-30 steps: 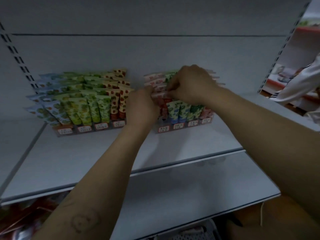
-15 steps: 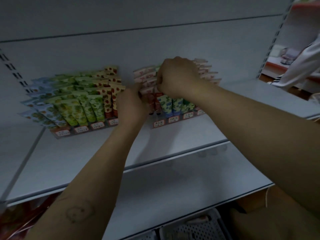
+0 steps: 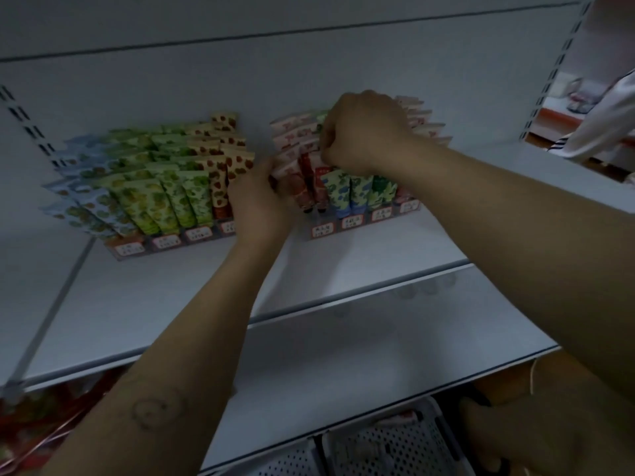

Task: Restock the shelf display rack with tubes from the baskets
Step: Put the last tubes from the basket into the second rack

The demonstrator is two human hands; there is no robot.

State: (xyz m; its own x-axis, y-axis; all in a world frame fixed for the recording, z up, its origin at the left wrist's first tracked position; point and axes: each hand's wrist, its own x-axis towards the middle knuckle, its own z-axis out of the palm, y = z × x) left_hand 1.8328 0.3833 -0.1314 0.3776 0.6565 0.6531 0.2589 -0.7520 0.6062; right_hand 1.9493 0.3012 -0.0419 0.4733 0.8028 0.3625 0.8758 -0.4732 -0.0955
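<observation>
Right hand (image 3: 364, 135): curled over the right rack (image 3: 350, 222), fingertips pinching the flat top end of a red tube (image 3: 307, 180).
Left hand (image 3: 257, 201): against the pink tubes (image 3: 288, 146) in that rack's left column; back to camera, grip impossible to tell.
Stock: rows leaning in the rack on the shelf (image 3: 171, 286); baskets (image 3: 388, 448) near, below.
Handling: probably light, soft-walled, slick; best pinched at the stiff crimped end, never squeezed mid-body.

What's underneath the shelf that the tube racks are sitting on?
A lower white shelf juts out beneath it, and under that, white mesh baskets. The shelf covers most of the baskets, so their contents are mostly hidden.
</observation>
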